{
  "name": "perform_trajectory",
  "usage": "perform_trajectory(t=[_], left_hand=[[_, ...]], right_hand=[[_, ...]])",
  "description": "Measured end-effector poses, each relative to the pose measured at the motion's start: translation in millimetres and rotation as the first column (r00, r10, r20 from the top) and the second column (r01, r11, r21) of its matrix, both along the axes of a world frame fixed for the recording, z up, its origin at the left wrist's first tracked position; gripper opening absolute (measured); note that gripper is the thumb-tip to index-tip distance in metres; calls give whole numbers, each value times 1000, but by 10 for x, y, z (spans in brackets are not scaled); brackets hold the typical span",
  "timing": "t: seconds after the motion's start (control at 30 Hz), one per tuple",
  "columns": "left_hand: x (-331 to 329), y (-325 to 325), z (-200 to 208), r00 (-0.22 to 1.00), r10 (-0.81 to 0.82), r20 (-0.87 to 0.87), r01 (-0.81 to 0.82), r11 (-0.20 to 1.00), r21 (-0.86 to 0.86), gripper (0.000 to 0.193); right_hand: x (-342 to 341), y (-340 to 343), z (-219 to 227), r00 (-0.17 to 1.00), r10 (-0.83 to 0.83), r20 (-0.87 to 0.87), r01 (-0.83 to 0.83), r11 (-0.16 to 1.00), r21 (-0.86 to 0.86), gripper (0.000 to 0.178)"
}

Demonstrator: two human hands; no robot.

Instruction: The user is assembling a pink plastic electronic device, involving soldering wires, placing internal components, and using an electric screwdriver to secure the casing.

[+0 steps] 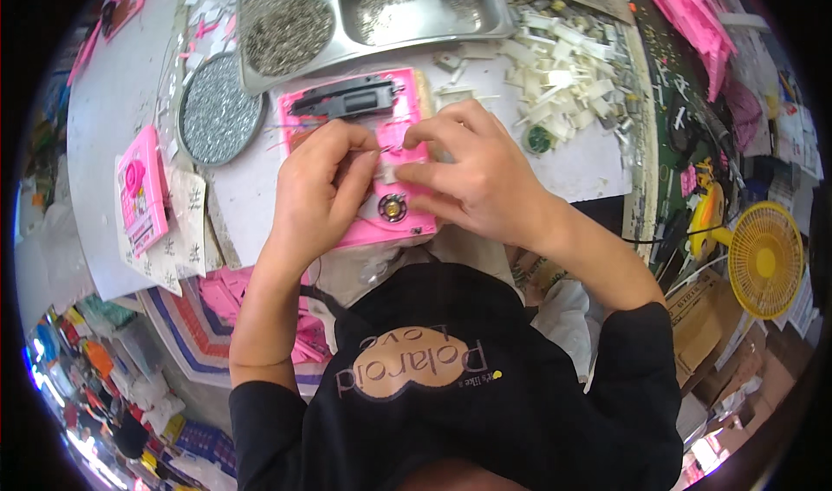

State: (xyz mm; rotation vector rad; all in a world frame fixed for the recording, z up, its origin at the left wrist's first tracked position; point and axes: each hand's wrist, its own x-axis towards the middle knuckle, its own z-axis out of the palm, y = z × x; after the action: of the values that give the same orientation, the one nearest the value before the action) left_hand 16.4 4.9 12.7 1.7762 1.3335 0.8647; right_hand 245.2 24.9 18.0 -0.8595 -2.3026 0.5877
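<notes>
Going left to right: round tray [214,162] of metal bits on bench [247,188]; left hand [325,183], fingers bent over pink panel [394,133], can't tell if pinching; panel between hands, long axis running away from wearer, far end tipped left; right hand [472,170], fingers curled, grip unclear; white plastic parts [563,84].

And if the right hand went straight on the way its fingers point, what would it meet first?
Probably the left hand, whose thumb and fingertips face the right hand over the pink plastic casing. Depth is unclear, so it might brush the casing first.
</notes>
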Motion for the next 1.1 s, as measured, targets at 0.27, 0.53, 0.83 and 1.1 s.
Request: perform_trajectory(t=[0.27,0.53,0.83,1.1], left_hand=[[17,-23,-39,998,20,57,-18,999,-33,9],[-27,-96,-117,994,71,87,-69,997,-25,19],[34,-103,-85,971,109,212,-109,994,-11,20],[701,104,615,924,-368,104,382,889,-252,18]], right_hand=[[1225,-109,-48,783,-533,319,614,743,-266,15],[1321,71,-152,724,-685,77,687,708,-166,23],[2074,-13,-84,534,-731,425,811,584,-13,43],[813,-362,446,928,-333,-167,210,839,-501,47]])
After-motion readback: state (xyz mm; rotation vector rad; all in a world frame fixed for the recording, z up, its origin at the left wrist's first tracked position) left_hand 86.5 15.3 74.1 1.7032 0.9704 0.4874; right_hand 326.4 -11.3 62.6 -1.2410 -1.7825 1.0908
